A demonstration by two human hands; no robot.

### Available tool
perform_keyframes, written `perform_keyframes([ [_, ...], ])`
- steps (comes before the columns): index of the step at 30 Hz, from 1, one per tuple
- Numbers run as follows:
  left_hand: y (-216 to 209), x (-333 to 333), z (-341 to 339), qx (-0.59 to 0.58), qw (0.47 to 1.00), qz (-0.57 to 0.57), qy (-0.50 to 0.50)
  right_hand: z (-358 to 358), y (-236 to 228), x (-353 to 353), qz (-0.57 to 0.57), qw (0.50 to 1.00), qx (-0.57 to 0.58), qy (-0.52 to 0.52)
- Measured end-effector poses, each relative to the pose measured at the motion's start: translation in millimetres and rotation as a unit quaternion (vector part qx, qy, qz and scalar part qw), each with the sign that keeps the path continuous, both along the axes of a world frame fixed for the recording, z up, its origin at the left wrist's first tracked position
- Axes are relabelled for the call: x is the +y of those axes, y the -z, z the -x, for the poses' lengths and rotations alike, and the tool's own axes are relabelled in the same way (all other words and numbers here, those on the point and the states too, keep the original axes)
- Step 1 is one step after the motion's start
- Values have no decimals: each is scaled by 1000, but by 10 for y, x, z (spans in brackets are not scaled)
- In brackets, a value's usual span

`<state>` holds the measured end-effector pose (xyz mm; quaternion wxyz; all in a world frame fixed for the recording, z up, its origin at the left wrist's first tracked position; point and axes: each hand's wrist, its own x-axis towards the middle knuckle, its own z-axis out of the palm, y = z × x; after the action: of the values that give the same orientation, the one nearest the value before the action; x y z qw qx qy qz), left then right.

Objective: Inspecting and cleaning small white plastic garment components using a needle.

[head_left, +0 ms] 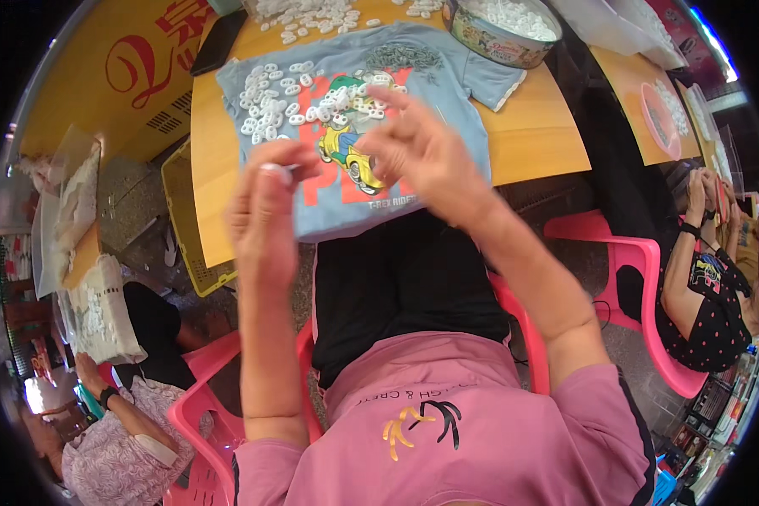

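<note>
My left hand is closed, fingertips pinched over the left side of a blue-grey T-shirt spread on the table. A small white plastic piece shows between its thumb and fingers. My right hand is raised over the shirt's middle, its fingers apart and slightly blurred. I make out nothing held in it. Beyond both hands, small white oval pieces with holes lie loose on the T-shirt. More of them cover its printed picture. A heap of thin grey-green bits rests farther back on the cloth.
A round tin full of white pieces stands at the table's far right. A dark phone-like slab lies far left. A yellow crate is beside the table. Other people sit on pink chairs at both sides.
</note>
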<state>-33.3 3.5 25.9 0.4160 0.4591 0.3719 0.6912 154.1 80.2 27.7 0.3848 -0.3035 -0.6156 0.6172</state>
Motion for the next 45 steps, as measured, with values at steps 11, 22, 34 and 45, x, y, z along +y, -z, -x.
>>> perform_keyframes([
  [11, 806, -335, 2525, 272, 895, 243, -257, -547, 88, 1237, -369, 796, -464, 126],
  [22, 1387, -382, 2856, 350, 849, 260, -298, -560, 138, 1269, -371, 781, -492, 95],
  [34, -52, -7, 772, 275, 947, 105, -131, -655, 45, 1158, -217, 927, -299, 68],
  [45, -12, 524, -249, 401, 914, 48, -31, -529, 96, 756, -106, 985, -111, 74],
])
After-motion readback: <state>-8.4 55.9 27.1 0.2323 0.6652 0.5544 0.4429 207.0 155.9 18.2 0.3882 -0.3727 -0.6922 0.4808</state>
